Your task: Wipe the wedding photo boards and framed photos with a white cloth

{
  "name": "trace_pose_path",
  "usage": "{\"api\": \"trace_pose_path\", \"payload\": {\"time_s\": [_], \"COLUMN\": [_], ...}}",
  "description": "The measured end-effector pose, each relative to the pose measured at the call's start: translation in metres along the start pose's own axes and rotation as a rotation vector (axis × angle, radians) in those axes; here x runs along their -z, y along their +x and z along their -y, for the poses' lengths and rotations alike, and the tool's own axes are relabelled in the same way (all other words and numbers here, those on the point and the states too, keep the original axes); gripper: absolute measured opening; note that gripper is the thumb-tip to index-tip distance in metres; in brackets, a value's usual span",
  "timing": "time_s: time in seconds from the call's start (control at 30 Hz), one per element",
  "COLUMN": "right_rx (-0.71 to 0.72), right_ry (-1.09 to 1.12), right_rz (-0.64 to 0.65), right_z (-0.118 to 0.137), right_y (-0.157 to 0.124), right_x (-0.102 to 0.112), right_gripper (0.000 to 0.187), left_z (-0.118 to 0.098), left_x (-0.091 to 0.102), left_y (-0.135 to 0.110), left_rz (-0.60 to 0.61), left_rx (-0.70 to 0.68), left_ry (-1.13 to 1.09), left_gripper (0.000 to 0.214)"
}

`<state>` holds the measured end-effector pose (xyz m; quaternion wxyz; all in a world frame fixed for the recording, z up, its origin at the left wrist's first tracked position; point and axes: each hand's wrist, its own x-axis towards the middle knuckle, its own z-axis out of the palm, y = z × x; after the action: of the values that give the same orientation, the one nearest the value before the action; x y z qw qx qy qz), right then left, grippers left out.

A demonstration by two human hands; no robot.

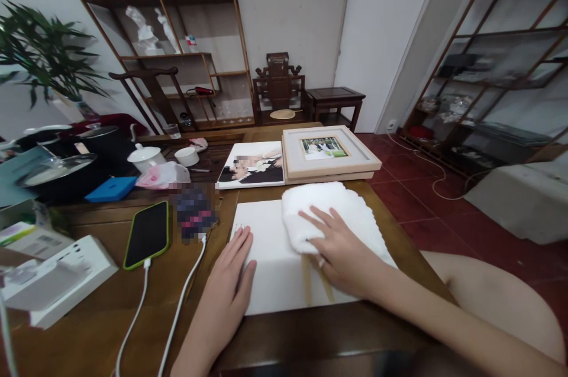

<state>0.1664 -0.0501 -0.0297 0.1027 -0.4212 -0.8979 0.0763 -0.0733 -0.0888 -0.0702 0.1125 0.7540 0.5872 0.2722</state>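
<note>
A flat white board (pixel 270 258) lies face down on the wooden table (pixel 133 329) in front of me. My left hand (pixel 231 273) rests flat on its left edge, fingers stretched out. My right hand (pixel 335 250) lies flat on a folded white cloth (pixel 337 211) that sits on the board's right half, fingers spread. Two thin wooden strips (pixel 306 279) show under my right hand. Behind the board lie a printed photo canvas (pixel 252 165) and a light wooden picture frame (pixel 328 153).
A phone in a green case (pixel 147 234) with white cables lies to the left, beside white boxes (pixel 57 279). Pots, a white teapot (pixel 145 158), a cup and a blue box (pixel 110 189) crowd the far left. Shelves, chairs and red tile floor surround the table.
</note>
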Motion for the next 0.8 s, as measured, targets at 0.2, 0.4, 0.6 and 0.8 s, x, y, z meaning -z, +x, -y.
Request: {"api": "trace_pose_path", "payload": {"time_s": [0.2,0.4,0.6,0.8], "right_rx": [0.134,0.235,0.131,-0.007], "right_ry": [0.031,0.091,0.164,0.129], "right_rz": [0.085,0.165,-0.004,-0.108], "right_z": [0.03,0.028,0.0,-0.023], "right_y": [-0.049,-0.062,-0.028,0.022], "right_x": [-0.009,0.001,0.01,-0.001], "right_gripper": [0.018,0.036,0.018,0.027], "left_z": [0.001,0.001,0.001,0.0], "left_x": [-0.001,0.0,0.0,0.0], "left_y": [0.0,0.0,0.0,0.0], "left_rz": [-0.01,-0.006,-0.013,0.003], "left_rx": [-0.004,-0.012,-0.013,0.002], "left_ry": [-0.011,0.004,0.003,0.018], "left_gripper": [0.046,0.047,0.047,0.048]}}
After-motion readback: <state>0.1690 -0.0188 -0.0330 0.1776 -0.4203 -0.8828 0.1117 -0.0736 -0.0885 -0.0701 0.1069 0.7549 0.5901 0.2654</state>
